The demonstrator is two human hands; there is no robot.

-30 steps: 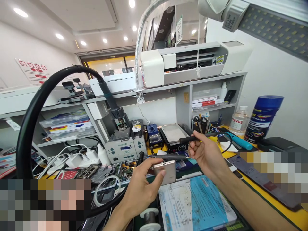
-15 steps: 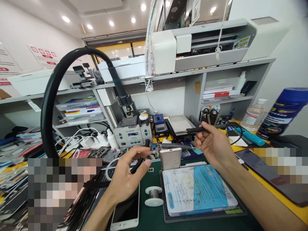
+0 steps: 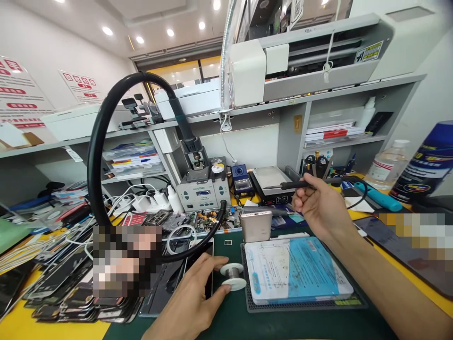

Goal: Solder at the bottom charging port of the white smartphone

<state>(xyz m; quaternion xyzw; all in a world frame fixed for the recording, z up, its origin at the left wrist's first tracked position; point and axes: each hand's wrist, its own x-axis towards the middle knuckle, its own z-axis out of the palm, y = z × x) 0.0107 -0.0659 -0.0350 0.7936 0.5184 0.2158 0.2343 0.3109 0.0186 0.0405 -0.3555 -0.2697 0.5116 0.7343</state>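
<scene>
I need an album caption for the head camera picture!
Left hand at a wire spool, right hand holding a soldering iron.

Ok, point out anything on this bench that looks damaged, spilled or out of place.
The blue-and-white box, right of the solder spool, looks worn: dark smudges mark the white part of its top. Toward the left, phone screens lie in an uneven, jumbled heap. I see no spill.

Left hand no longer on gold phone, now standing unheld. Hand sits lower and nearer, thumb and forefinger spread around wire spool, at its flanges. View points further left; more of phone stack shows at lower left.
</scene>
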